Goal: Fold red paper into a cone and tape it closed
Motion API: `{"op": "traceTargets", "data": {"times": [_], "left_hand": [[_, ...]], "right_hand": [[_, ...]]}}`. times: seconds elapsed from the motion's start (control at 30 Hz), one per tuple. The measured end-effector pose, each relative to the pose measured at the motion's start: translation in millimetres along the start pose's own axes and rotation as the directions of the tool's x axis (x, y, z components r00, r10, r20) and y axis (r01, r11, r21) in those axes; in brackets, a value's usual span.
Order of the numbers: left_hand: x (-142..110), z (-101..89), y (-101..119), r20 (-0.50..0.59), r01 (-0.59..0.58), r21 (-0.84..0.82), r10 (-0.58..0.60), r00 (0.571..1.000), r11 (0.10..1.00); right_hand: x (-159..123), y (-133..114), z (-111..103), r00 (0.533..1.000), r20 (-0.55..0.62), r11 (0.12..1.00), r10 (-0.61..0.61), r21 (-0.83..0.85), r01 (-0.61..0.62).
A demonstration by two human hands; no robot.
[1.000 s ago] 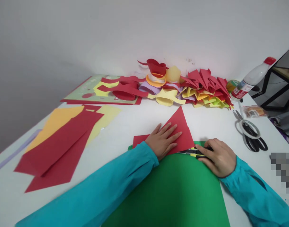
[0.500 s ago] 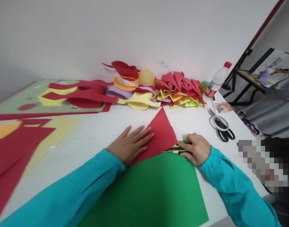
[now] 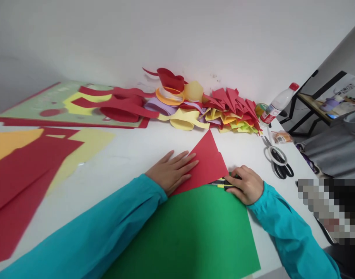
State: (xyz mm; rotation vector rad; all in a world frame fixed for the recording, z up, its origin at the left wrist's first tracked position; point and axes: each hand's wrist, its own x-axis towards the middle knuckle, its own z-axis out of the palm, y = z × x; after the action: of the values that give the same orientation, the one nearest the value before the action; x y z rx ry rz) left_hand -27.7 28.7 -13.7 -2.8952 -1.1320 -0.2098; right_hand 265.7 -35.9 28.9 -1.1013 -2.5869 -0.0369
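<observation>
Presently, the left hand (image 3: pixel 174 173) is spread flat on the red paper (image 3: pixel 208 164), which overlaps the green sheet (image 3: pixel 191 232). The right hand (image 3: pixel 245 186), fingers curled closed, grips a black-and-yellow tool (image 3: pixel 220 183) at that paper's right corner; scissors (image 3: pixel 283 169) lie right of this hand, a bottle (image 3: pixel 278 104) farther beyond.

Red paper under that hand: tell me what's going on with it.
A person's left hand lies spread over the red paper, by the far edge of a green sheet. The right hand has its fingers at black-and-yellow tools by the paper's right corner; whether it grips them or just presses them down, I cannot tell. Cut and folded colored paper pieces are heaped by the wall, and scissors lie to the right.
</observation>
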Motion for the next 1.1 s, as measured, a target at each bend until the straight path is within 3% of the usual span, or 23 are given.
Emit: {"op": "traceTargets", "data": {"times": [0.23,0.43,0.57,1.1], "left_hand": [[-0.9,6.9,-8.7,-0.082,-0.049,-0.004,0.049,0.995,0.999],[0.4,-3.4,2.2,0.057,-0.01,0.066,0.007,0.998,0.998],[1.2,-4.0,5.0,0.074,0.032,0.073,-0.037,0.997,0.997],[1.0,-3.0,5.0,0.044,0.026,-0.017,-0.025,0.999,1.0]], "right_hand": [[0.4,0.4,2.1,0.999,0.034,0.999,0.032,-0.02,-0.032],[-2.4,-2.1,2.2,1.0,-0.011,1.0,0.007,0.008,-0.006],[-0.6,-2.9,2.0,1.0,-0.013,1.0,-0.008,-0.003,0.008],[2.2,-7.9,-0.2,0.999,0.031,0.998,-0.04,-0.044,0.041]]}}
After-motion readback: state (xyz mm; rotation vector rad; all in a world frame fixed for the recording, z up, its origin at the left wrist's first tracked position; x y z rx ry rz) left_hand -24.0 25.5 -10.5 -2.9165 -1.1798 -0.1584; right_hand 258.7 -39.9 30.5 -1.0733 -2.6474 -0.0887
